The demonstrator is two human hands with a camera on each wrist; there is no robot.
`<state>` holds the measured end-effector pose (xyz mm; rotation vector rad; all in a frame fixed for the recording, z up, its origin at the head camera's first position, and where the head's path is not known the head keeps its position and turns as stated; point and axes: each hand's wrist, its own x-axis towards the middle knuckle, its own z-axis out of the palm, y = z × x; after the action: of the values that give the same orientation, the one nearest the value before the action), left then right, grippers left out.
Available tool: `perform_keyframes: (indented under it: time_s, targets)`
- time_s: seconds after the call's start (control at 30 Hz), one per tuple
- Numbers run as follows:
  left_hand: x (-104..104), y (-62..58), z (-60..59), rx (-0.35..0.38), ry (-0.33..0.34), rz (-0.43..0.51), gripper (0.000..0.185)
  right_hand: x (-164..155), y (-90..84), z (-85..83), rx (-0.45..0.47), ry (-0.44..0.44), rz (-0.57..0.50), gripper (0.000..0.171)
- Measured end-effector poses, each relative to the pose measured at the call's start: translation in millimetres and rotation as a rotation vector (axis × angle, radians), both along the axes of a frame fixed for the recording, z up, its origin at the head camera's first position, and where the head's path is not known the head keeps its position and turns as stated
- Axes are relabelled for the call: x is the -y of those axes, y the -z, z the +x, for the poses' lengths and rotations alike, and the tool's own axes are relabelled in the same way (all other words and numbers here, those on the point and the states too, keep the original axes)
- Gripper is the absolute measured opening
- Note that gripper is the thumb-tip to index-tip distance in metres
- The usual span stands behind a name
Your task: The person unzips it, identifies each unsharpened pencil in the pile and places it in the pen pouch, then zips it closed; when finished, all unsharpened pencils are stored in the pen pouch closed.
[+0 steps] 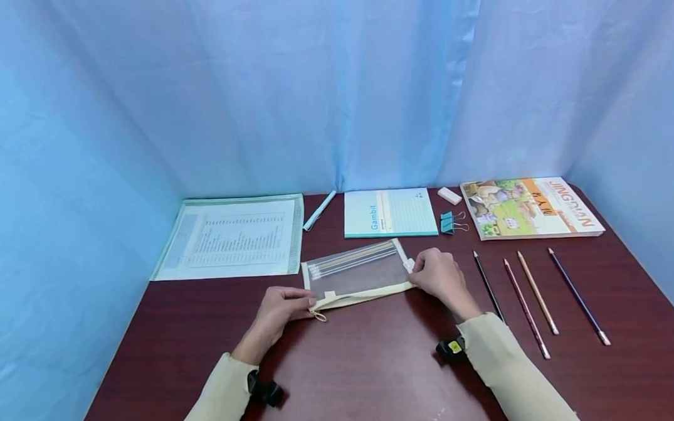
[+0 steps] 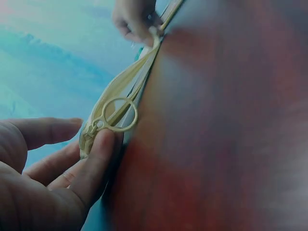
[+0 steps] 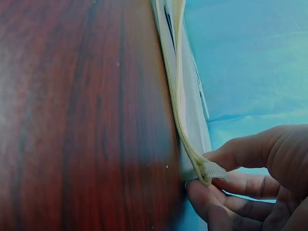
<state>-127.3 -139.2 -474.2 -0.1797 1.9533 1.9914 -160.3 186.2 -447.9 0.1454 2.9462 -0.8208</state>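
A see-through zip pencil case [image 1: 374, 278] with cream edging lies on the table, its zip edge toward me. Several slim pencil-like sticks [image 1: 353, 258] show through it. My left hand [image 1: 278, 310] pinches the left zip corner between thumb and fingers. By that thumb hangs the cream ring pull [image 2: 136, 115] of the zip. At the opposite end, my right hand [image 1: 440, 276] pinches the other corner, beside a small fabric tab [image 3: 214, 170]. Between the hands the two zip edges [image 2: 110, 94] stand apart, leaving a gap.
To the right lie a black pencil [image 1: 490, 287], a pink one [image 1: 526, 308], a tan one [image 1: 537, 293] and a dark blue one [image 1: 578, 294]. Along the back are a document folder [image 1: 231, 237], pen [image 1: 319, 210], notebook [image 1: 390, 213], eraser [image 1: 449, 196], teal binder clip [image 1: 447, 223] and book [image 1: 529, 208].
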Motion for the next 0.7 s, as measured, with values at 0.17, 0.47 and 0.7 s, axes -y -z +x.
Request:
perform_keyframes:
  time_s: [0.17,0.47,0.7]
  targets:
    - [-1.1,4.4,-14.7,0.012,-0.03,0.011,0.033,3.2,-0.9,0.3,-0.011,-0.01,0.072,0.016]
    - [-0.1,5.4,-19.1,0.021,-0.035,0.034,0.034,39.4,-12.2,19.5,-0.224,-0.167,0.049,0.006]
    - [-1.6,5.9,-19.6,0.027,-0.033,0.047,0.035,103.1,6.2,39.3,0.012,-0.568,-0.338,0.02]
